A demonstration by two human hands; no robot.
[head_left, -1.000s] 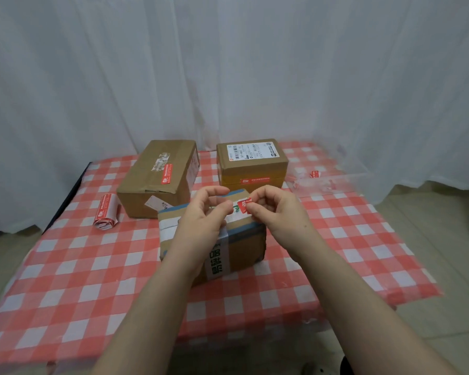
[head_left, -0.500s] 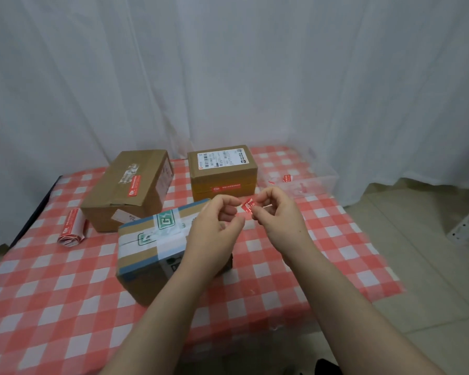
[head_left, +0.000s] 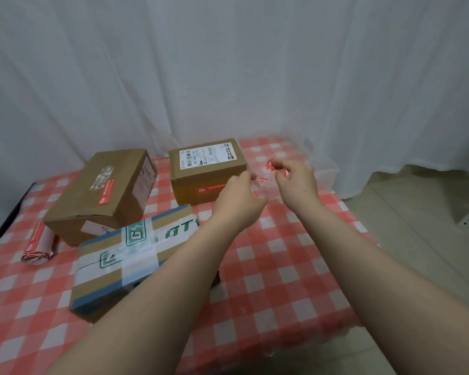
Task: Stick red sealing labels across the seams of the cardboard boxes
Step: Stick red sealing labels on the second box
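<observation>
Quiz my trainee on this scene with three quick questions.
1. True or false: the right hand pinches a red label.
2. Which box shows no red label?
3. The roll lies: A) left of the left box; B) on top of it; C) right of it.
Key: 1 true; 2 the near box; 3 A.

White curtain backdrop, beige tiled floor, red-checked tablecloth covering table
</observation>
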